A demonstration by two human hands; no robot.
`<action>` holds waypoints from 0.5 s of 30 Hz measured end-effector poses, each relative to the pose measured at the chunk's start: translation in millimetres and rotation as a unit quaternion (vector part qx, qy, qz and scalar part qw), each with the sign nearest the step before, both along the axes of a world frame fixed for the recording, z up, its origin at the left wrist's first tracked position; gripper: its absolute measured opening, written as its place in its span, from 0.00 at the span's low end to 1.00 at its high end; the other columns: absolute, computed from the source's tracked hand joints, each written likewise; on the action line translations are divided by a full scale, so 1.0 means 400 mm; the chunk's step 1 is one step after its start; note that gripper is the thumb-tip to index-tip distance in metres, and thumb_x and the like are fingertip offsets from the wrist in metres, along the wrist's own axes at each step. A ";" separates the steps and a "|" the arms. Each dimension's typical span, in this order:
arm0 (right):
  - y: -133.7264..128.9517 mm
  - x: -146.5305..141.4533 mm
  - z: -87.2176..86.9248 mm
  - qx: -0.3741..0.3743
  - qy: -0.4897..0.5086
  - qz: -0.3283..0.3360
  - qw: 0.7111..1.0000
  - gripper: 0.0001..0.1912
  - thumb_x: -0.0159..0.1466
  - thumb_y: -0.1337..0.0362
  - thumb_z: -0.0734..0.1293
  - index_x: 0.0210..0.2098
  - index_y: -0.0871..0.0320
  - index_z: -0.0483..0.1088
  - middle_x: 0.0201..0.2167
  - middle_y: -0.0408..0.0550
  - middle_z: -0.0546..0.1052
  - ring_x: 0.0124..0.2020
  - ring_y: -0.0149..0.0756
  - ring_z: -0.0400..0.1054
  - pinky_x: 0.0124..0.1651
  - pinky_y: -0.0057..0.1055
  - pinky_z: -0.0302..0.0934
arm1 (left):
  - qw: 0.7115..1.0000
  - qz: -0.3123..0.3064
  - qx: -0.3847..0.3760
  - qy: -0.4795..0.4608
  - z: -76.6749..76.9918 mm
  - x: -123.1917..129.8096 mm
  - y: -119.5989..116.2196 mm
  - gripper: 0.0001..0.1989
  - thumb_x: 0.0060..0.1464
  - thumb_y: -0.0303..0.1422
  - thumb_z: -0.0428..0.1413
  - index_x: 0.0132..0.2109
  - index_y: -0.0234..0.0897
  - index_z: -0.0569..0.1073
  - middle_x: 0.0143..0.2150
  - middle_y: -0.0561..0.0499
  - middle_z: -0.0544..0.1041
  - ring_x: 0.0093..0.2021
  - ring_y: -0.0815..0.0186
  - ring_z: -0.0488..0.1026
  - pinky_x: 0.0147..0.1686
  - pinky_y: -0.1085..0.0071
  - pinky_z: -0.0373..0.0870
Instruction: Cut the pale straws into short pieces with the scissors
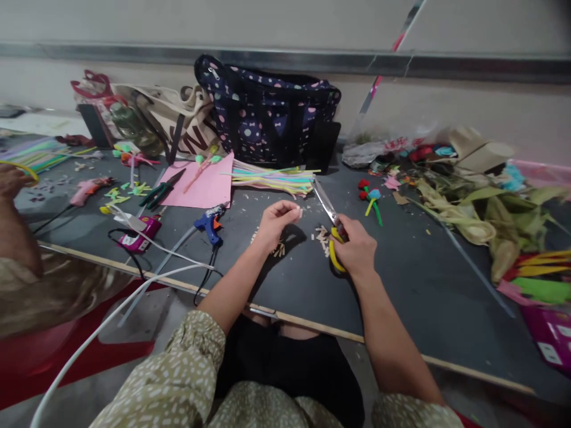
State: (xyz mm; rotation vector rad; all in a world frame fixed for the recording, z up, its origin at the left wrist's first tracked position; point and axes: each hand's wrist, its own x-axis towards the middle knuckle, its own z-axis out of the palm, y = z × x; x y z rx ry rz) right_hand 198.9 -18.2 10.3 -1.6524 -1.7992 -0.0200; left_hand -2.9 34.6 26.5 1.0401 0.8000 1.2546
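Observation:
My right hand [358, 245] is wrapped round a pair of scissors [329, 208] with yellow handles, its metal blades pointing up and left toward the bundle of pastel strips. My left hand [277, 224] pinches a small pale piece [300, 212] between thumb and fingertips, a little left of the blades and apart from them. Short beige cut pieces [322, 239] lie on the dark table beside the scissors. More of these lie partly hidden under my left hand. Behind both hands rests the bundle of long pastel strips [272, 178].
A blue glue gun [211, 224] and a purple power strip [140, 233] with white cables lie left. Green-handled pliers [166, 189] rest on pink paper [207, 193]. Small red and blue flowers [371, 196] and dry husks [486, 220] lie right. A co-worker's arm [18, 220] shows far left.

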 end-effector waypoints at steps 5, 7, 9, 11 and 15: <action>-0.017 -0.021 -0.005 0.008 -0.050 0.039 0.998 0.19 0.57 0.61 0.65 0.49 0.53 0.69 0.36 0.45 0.75 0.35 0.32 0.68 0.35 0.26 0.59 | 0.986 0.031 -0.085 -0.137 0.009 -0.033 0.018 0.12 0.42 0.35 0.66 0.34 0.38 0.74 0.32 0.54 0.75 0.30 0.73 0.71 0.40 0.71 0.71; -0.020 -0.028 -0.010 0.016 -0.068 0.054 0.996 0.20 0.57 0.62 0.65 0.50 0.54 0.69 0.37 0.45 0.75 0.35 0.32 0.69 0.34 0.25 0.59 | 0.985 0.039 -0.096 -0.139 0.013 -0.039 0.017 0.13 0.42 0.35 0.66 0.34 0.37 0.73 0.32 0.53 0.75 0.30 0.73 0.71 0.40 0.71 0.71; -0.022 -0.032 -0.013 0.019 -0.081 0.059 0.995 0.21 0.58 0.62 0.65 0.51 0.54 0.69 0.36 0.45 0.76 0.34 0.32 0.70 0.34 0.25 0.59 | 0.989 0.036 -0.091 -0.110 0.014 -0.038 0.010 0.12 0.43 0.36 0.65 0.33 0.36 0.74 0.31 0.53 0.75 0.29 0.73 0.71 0.38 0.71 0.71; -0.023 -0.031 -0.013 0.021 -0.085 0.056 0.995 0.20 0.58 0.62 0.65 0.51 0.54 0.69 0.36 0.45 0.76 0.35 0.32 0.70 0.34 0.25 0.59 | 0.996 -0.010 -0.075 -0.047 0.010 -0.029 0.001 0.12 0.43 0.37 0.65 0.32 0.35 0.74 0.30 0.51 0.75 0.30 0.72 0.71 0.37 0.72 0.69; -0.021 -0.019 -0.005 0.028 -0.068 0.038 0.997 0.20 0.58 0.63 0.65 0.50 0.55 0.69 0.36 0.46 0.76 0.36 0.33 0.70 0.36 0.26 0.60 | 0.985 -0.141 -0.049 0.090 -0.014 0.000 -0.015 0.10 0.45 0.36 0.63 0.31 0.32 0.74 0.33 0.48 0.76 0.33 0.69 0.72 0.39 0.71 0.67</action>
